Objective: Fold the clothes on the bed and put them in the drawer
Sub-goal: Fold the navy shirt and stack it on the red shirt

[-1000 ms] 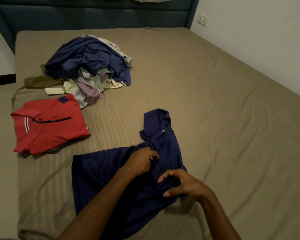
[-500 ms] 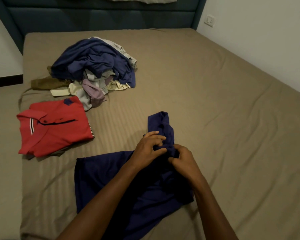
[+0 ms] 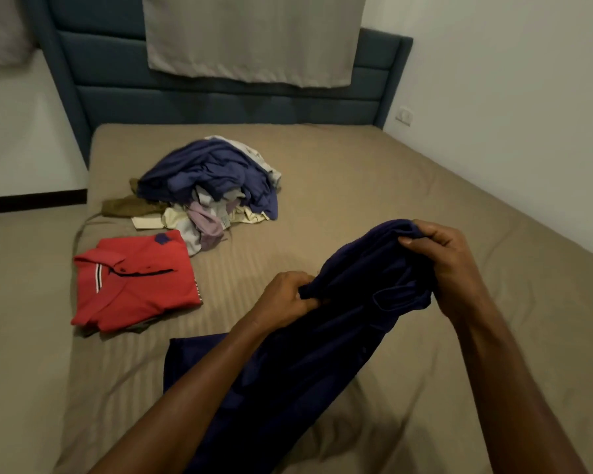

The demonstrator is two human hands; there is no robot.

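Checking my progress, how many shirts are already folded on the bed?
1: the red polo shirt lies folded near the bed's left edge. The navy shirt is held unfolded in the left hand and right hand; the pile is unfolded.

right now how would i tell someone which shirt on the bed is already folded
Start at the bed with the blue headboard and find the loose pile of clothes in its middle. Just nearer and left of that pile lies the red polo shirt. It alone is red, flat and squared off, collar up, touched by neither hand.
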